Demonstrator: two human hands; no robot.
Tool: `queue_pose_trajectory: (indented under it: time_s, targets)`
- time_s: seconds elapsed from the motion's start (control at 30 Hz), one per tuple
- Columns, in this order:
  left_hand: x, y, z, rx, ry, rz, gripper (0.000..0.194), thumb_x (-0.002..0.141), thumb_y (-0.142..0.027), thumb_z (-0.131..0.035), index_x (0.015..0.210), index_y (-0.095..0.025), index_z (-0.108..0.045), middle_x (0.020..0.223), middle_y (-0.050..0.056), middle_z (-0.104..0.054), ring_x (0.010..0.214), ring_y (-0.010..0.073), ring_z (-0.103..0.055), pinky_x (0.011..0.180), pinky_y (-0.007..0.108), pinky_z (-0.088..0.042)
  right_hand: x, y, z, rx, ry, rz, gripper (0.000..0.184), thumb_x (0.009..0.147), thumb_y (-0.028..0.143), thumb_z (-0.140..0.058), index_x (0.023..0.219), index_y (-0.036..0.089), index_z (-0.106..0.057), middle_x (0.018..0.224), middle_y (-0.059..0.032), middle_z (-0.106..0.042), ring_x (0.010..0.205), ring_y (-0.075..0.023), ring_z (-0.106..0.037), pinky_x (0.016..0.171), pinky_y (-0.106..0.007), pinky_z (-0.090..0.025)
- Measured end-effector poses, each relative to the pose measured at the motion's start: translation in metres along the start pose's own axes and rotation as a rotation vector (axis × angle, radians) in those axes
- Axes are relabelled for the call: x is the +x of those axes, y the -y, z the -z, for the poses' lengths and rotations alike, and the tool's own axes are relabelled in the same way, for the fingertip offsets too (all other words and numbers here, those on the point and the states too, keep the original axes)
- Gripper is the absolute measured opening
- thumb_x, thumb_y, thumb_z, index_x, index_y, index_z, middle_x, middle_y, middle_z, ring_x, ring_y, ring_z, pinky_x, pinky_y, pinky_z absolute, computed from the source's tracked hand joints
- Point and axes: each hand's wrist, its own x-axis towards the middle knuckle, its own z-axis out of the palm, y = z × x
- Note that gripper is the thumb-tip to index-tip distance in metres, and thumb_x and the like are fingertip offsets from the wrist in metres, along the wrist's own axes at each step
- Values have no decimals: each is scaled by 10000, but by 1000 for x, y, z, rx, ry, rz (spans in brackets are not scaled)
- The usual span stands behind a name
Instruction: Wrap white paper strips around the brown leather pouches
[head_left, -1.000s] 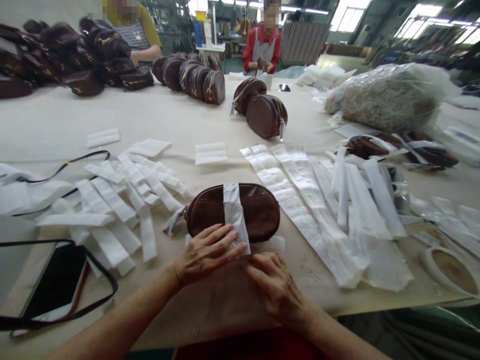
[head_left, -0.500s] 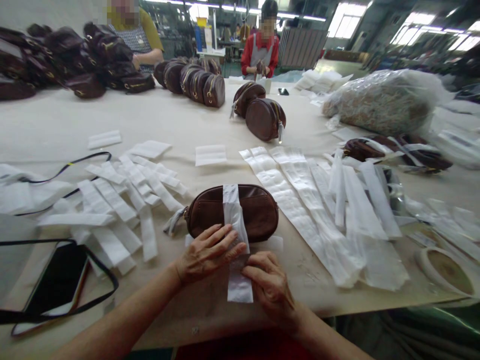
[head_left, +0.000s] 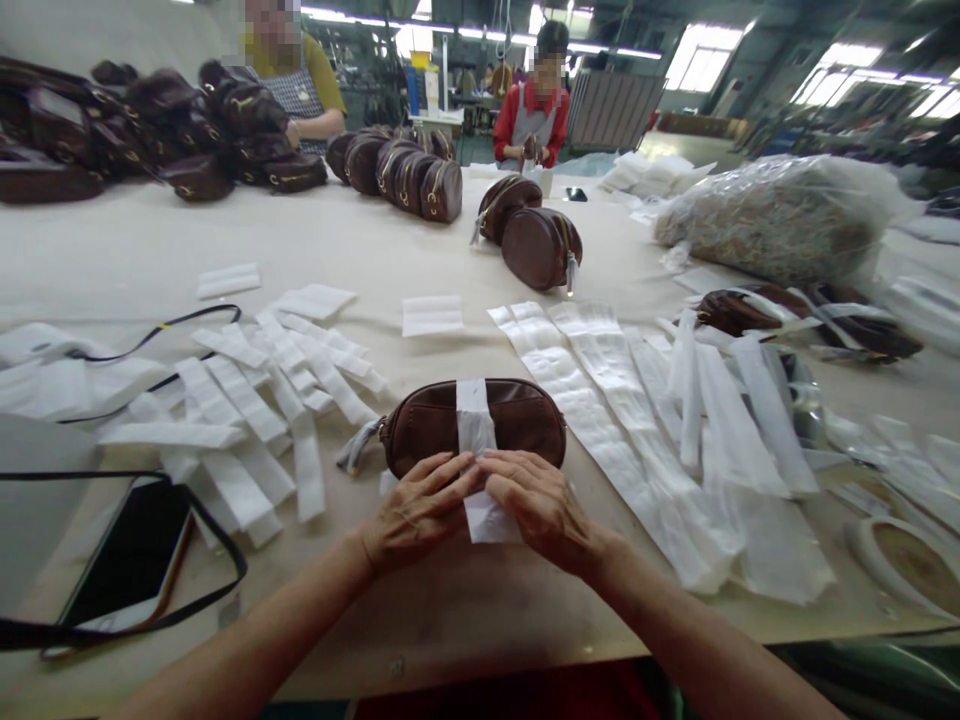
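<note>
Remotely I log left hand (head_left: 421, 508) flat, unclenched, right hand (head_left: 546, 503) curled, grip unclear, both on the white strip (head_left: 474, 412) across the brown pouch (head_left: 525, 418), near centre; far right, a clear bag (head_left: 879, 190) holds mottled material (head_left: 765, 230).

1. Bare tabletop (head_left: 420, 615) opens between the forearms, on the near side of the left hand (head_left: 421, 508) and right hand (head_left: 545, 508).
2. Past the brown pouch (head_left: 525, 420), a lane runs between left strips (head_left: 236, 400) and right strips (head_left: 600, 440); one white piece (head_left: 433, 316) lies in it.
3. Farther off, two rounded bags (head_left: 541, 250) stand toward its right.
4. A phone (head_left: 135, 545) and looped cord (head_left: 30, 634) obstruct the near left.
</note>
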Motion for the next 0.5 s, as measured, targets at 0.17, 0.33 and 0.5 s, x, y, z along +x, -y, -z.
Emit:
queue_pose_trajectory:
  time_s: [0.17, 0.33, 0.5]
  targets:
    - [-4, -1, -3, -47, 6, -14, 222, 941, -100, -373, 1021, -103, -580, 1130, 103, -665, 1271, 225, -455, 974, 403, -467, -7, -8, -11, 10, -43, -58, 191, 906, 81, -397, 1004, 149, -545, 898, -105, -710, 940, -181, -678, 802, -311, -568]
    - [-5, -3, -5, -52, -1, 44, 235, 952, -102, -365, 1084, -87, -559, 1120, 96, -673, 1275, 196, -452, 994, 372, -444, -9, -8, -13, 38, -76, -103, 186, 886, 79, -441, 1023, 152, -544, 909, -114, -714, 916, -189, -689, 779, -310, -577]
    - [-2, -3, -2, -87, -4, 88, 218, 959, -154, -390, 1057, -143, -584, 1095, 57, -686, 1226, 158, -502, 978, 329, -453, -6, -5, -9, 94, -79, -108, 200, 892, 56, -416, 1016, 153, -540, 899, -104, -706, 945, -176, -676, 812, -301, -570]
